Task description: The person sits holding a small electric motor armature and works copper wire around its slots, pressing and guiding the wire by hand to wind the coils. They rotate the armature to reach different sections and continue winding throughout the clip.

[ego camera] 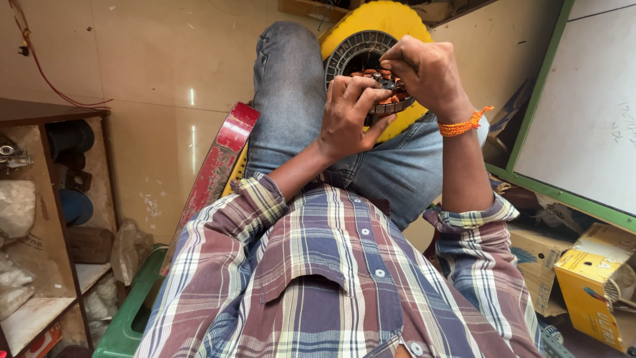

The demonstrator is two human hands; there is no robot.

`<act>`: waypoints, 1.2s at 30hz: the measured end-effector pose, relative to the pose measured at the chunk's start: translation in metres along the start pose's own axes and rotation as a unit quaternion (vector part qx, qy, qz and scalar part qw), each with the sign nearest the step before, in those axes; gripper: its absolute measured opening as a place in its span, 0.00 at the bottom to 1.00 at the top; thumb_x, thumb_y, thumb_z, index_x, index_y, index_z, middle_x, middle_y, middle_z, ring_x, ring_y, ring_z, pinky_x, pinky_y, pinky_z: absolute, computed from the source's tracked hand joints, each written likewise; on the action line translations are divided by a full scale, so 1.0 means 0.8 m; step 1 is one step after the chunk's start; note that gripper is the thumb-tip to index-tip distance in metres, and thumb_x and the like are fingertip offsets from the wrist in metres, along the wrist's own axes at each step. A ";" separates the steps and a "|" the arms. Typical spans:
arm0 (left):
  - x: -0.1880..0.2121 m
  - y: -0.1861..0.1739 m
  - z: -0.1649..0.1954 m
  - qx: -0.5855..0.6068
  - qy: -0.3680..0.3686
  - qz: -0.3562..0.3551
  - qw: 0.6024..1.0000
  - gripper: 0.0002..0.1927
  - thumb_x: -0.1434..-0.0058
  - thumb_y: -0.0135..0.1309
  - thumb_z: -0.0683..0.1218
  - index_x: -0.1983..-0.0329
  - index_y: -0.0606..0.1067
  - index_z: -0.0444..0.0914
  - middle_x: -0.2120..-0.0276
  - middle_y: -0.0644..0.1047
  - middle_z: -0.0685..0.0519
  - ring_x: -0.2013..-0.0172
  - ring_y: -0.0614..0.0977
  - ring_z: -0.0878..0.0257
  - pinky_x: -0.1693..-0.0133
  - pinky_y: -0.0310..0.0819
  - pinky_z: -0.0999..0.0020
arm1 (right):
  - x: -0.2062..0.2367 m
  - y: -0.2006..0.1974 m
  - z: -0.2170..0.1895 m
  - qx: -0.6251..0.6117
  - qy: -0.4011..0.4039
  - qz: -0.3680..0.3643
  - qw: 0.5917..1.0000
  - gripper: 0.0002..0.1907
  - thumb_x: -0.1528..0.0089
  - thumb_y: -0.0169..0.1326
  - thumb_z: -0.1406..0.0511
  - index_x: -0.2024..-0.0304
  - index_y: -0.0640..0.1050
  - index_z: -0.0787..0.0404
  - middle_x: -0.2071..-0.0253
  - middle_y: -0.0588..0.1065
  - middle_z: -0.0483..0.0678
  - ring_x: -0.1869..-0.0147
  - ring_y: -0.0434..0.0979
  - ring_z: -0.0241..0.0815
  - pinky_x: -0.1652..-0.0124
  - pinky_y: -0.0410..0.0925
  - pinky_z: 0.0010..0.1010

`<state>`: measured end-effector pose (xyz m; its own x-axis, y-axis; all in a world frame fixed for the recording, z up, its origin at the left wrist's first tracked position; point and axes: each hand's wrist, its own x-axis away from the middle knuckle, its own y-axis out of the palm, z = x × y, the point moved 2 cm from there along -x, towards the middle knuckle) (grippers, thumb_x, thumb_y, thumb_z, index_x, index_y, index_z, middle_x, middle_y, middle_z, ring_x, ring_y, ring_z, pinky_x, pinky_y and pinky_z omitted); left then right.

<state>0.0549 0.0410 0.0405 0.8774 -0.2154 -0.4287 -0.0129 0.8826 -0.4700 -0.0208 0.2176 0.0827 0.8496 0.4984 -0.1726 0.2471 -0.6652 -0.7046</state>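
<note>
There's the motor stator (371, 66), a round ring with copper windings set in a yellow housing (384, 20), resting on the person's jeans-clad knee (291, 86). The left hand (348, 113) is curled over its near edge, fingers pressing onto the coils. The right hand (427, 73), orange thread at the wrist, pinches tight at the windings from above. A red bar (222, 159) leans beside the leg, a yellow box (589, 285) sits off right.

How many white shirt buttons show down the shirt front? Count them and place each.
4 buttons: one high on the placket, one below it, a third lower, a fourth near the bottom edge. Folds may hide others.
</note>
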 end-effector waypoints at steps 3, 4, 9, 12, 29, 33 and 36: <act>-0.013 0.001 0.005 0.044 -0.145 -0.017 0.988 0.17 0.38 0.65 0.53 0.55 0.72 0.42 0.62 0.75 0.53 0.55 0.73 0.54 0.47 0.66 0.57 | 0.002 0.000 -0.002 0.000 0.009 0.006 1.000 0.02 0.30 0.62 0.73 0.57 0.80 0.65 0.64 0.80 0.52 0.60 0.83 0.45 0.60 0.73 0.31; -0.018 0.004 0.004 0.060 -0.211 -0.027 0.975 0.16 0.38 0.64 0.54 0.57 0.71 0.43 0.65 0.76 0.54 0.57 0.75 0.55 0.48 0.67 0.57 | 0.003 0.000 -0.003 -0.001 0.015 0.008 1.000 0.02 0.31 0.62 0.73 0.57 0.80 0.65 0.64 0.80 0.52 0.61 0.83 0.45 0.60 0.73 0.31; -0.048 0.019 -0.013 0.098 -0.276 -0.049 0.955 0.36 0.43 0.58 0.46 0.33 0.58 0.43 0.67 0.81 0.59 0.59 0.83 0.63 0.49 0.70 0.58 | 0.007 0.004 0.002 0.009 0.009 0.030 0.999 0.03 0.33 0.64 0.72 0.59 0.81 0.65 0.65 0.80 0.51 0.63 0.82 0.43 0.62 0.72 0.31; -0.041 0.020 -0.020 0.197 -0.308 -0.065 0.928 0.33 0.40 0.54 0.41 0.32 0.57 0.43 0.66 0.81 0.60 0.63 0.84 0.67 0.52 0.76 0.65 | 0.024 0.005 0.009 0.000 0.014 0.065 0.998 0.08 0.35 0.68 0.70 0.61 0.80 0.65 0.66 0.79 0.51 0.66 0.79 0.43 0.64 0.70 0.31; -0.055 -0.018 -0.080 0.511 -0.146 -0.282 0.799 0.25 0.31 0.53 0.33 0.34 0.63 0.40 0.44 0.70 0.54 0.46 0.78 0.67 0.41 0.75 0.67 | 0.129 -0.018 -0.044 -0.094 0.151 0.092 0.980 0.04 0.32 0.63 0.71 0.59 0.80 0.67 0.64 0.80 0.51 0.62 0.81 0.35 0.60 0.71 0.26; -0.058 -0.020 -0.080 0.511 -0.150 -0.268 0.803 0.27 0.32 0.54 0.32 0.33 0.63 0.41 0.42 0.70 0.54 0.47 0.79 0.66 0.40 0.76 0.67 | 0.112 0.013 -0.071 -0.115 0.162 0.028 0.980 0.07 0.36 0.59 0.74 0.54 0.81 0.66 0.67 0.80 0.50 0.68 0.80 0.33 0.67 0.69 0.25; -0.058 -0.021 -0.079 0.504 -0.142 -0.261 0.811 0.28 0.32 0.53 0.31 0.33 0.62 0.42 0.42 0.71 0.54 0.48 0.80 0.66 0.40 0.78 0.66 | 0.107 0.035 -0.081 -0.110 0.137 0.003 0.984 0.09 0.36 0.59 0.74 0.53 0.81 0.66 0.68 0.79 0.52 0.69 0.79 0.35 0.67 0.69 0.26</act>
<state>-0.0159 0.0096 0.0195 0.7139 -0.6913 -0.1116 0.6689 0.6260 0.4010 0.0889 0.2054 0.0925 0.9376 0.3457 0.0385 0.3121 -0.7871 -0.5321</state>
